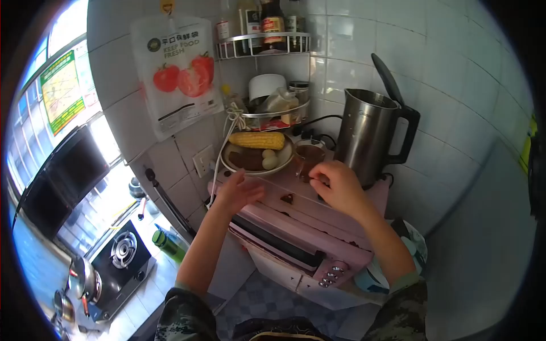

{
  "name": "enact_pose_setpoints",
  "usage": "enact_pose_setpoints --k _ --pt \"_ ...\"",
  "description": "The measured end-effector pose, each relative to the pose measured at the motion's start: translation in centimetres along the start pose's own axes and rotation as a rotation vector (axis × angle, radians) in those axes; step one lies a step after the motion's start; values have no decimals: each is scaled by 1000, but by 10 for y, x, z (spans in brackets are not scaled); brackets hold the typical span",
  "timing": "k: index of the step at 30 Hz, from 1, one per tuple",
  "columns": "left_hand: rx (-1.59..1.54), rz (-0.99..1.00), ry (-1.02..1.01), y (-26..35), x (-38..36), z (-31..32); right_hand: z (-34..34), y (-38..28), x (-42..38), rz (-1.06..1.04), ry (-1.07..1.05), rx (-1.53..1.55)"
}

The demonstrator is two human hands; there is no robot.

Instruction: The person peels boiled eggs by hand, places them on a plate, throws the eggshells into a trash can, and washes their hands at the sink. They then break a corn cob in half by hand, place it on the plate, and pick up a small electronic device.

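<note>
At centre, your left hand (242, 193) spreads empty below the round cream plate (288, 152); your right hand (341, 187) curls by the brown-filled glass cup (310, 156), grip unclear. The flat-topped pink oven (307, 216) likely serves as shelf.

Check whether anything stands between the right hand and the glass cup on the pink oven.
Nothing visible does. The right hand is close at the near side of the glass cup; whether its fingers touch is unclear. The steel kettle stands to the cup's right, outside that gap.
</note>
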State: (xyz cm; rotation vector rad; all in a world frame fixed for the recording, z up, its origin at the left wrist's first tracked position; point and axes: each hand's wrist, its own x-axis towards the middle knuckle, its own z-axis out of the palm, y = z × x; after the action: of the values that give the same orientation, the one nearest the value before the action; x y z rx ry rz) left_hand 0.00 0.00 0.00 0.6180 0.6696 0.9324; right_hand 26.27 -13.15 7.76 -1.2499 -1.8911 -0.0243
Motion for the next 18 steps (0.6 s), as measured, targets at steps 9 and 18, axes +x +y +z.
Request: enact_pose_setpoints --k 9,18 --pt "-73 130 233 25 21 25 19 -15 41 -117 -66 158" --pt "47 -32 77 39 -36 -7 8 -11 21 5 136 278"
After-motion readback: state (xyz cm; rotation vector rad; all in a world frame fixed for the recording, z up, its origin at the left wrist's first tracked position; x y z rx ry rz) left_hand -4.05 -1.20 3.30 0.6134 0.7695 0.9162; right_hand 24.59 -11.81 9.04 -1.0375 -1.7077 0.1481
